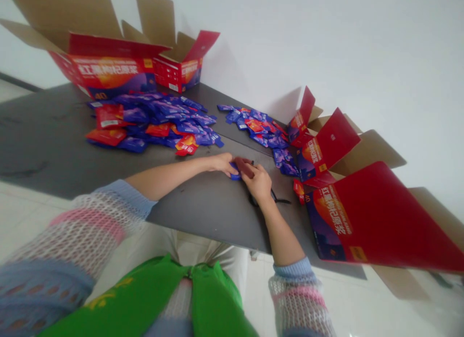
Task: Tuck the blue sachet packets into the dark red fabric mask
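Two hands at work mid-table; left hand and right hand meet, almost touching; left fingers curl closed on a small blue sachet; right fingers are bent closed on a dark red packet, pressing it against the sachet; exact grip partly hidden; both items sit just above the dark grey table, centre front; bare tabletop lies open between hands and near edge, and wide open room to the left; one black strap or cord lies just under the right hand, kind unclear; one pile of blue and red sachets sits beyond the hands, near the back edge; a second, smaller pile lies to its right, well apart; sachets too many to count; one open red cardboard carton stands behind the left pile at the back edge; opened red carton panels lie at the right, overhanging the table edge; one small red scrap lies beside them; two knitted sleeves, one green garment.
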Demonstrator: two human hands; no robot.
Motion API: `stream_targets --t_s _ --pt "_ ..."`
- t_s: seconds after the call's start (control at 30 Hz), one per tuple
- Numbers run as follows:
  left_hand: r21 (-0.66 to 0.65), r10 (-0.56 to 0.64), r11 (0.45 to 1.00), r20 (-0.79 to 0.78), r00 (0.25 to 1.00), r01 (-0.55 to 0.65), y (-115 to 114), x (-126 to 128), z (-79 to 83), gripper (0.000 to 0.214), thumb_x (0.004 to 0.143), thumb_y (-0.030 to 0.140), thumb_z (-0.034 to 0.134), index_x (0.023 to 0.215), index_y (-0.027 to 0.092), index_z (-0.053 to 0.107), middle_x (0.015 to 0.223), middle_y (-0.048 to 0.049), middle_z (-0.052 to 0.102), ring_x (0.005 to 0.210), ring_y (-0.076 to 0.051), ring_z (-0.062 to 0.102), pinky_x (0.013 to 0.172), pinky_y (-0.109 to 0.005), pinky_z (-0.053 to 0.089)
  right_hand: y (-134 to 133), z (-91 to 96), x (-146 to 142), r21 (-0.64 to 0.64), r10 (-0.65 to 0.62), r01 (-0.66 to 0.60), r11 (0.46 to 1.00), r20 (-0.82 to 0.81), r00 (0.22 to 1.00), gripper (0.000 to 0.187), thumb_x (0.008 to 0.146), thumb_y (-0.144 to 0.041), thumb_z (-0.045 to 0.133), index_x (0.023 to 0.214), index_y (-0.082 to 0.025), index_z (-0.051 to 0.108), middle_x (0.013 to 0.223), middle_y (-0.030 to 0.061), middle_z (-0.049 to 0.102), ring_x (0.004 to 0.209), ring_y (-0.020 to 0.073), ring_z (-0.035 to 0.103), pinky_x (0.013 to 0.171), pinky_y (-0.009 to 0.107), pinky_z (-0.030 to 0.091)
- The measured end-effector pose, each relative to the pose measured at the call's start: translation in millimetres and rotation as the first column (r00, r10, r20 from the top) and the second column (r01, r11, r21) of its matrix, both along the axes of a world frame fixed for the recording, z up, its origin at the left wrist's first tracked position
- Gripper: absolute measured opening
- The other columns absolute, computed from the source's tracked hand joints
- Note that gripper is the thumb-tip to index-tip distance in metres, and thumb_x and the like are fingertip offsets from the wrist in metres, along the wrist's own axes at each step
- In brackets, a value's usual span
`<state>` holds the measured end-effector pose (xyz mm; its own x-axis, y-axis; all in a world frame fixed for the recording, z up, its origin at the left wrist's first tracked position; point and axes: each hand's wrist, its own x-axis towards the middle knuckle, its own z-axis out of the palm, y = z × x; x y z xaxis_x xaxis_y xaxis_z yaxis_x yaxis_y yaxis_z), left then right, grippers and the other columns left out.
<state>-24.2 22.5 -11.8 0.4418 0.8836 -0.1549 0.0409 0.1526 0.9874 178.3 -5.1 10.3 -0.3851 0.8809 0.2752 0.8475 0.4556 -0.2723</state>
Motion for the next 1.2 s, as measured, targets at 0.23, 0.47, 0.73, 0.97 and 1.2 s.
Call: stream_targets --t_s 0.23,0.47,0.73,0.97,1.2 --pt "-0.044 -0.052 0.998 0.007 0.999 0.052 4.2 -1.6 -5.4 0.049 0.053 0.027 0.092 0.098 0.014 0.078 0.086 -0.0069 0.076 0.073 -0.016 0.069 0.074 -0.03 0.058 21.5 3.5 18.8 0.007 -0.331 0.334 0.943 0.165 0.929 0.037 0.089 -0.045 0.057 0.122 -0.034 0.07 0.107 0.0069 0.067 0.1 0.0252 0.065 0.08 0.034 0.051" --pt "-0.039 -0.008 0.999 -0.008 1.0 0.007 1.0 -1.3 -2.7 0.052 0.051 0.026 0.093 0.099 0.012 0.077 0.085 -0.0063 0.076 0.071 -0.015 0.069 0.069 -0.027 0.058 23.8 3.6 26.0 0.009 -0.385 0.388 0.922 0.139 0.912 0.042 0.087 -0.044 0.058 0.128 -0.033 0.067 0.113 0.0105 0.067 0.104 0.0289 0.064 0.082 0.038 0.051" --pt "0.009 -0.001 1.0 -0.023 1.0 0.001 -1.4 -1.5 -3.7 0.048 0.055 0.021 0.09 0.1 0.011 0.076 0.082 -0.0051 0.075 0.068 -0.014 0.068 0.066 -0.026 0.057 18.5 8.5 25.0 0.052 -0.223 0.229 0.972 -0.09 0.971 0.044 0.09 -0.047 0.054 0.126 -0.026 0.069 0.104 0.0074 0.069 0.092 0.023 0.066 0.079 0.032 0.051" --pt "0.09 0.01 0.996 -0.009 1.0 -0.009 0.9 -4.6 -2.5 0.061 0.046 0.009 0.086 0.106 0.013 0.075 0.093 -0.005 0.075 0.078 -0.016 0.068 0.068 -0.026 0.056 -3.0 -3.7 1.4 0.071 0.326 -0.322 0.944 -0.071 0.943 0.038 0.088 -0.036 0.059 0.124 -0.027 0.069 0.116 0.006 0.067 0.104 0.0205 0.063 0.09 0.03 0.05" --pt "0.031 -0.055 0.998 -0.022 0.998 0.056 1.7 -4.0 -2.3 0.062 0.055 0.02 0.088 0.114 0.014 0.072 0.093 -0.0068 0.075 0.081 -0.018 0.069 0.072 -0.03 0.058 7.7 -4.7 5.7 0.033 0.164 -0.163 0.986 -0.032 0.986 0.04 0.092 -0.042 0.057 0.128 -0.03 0.067 0.108 0.005 0.068 0.098 0.0208 0.064 0.081 0.029 0.05"
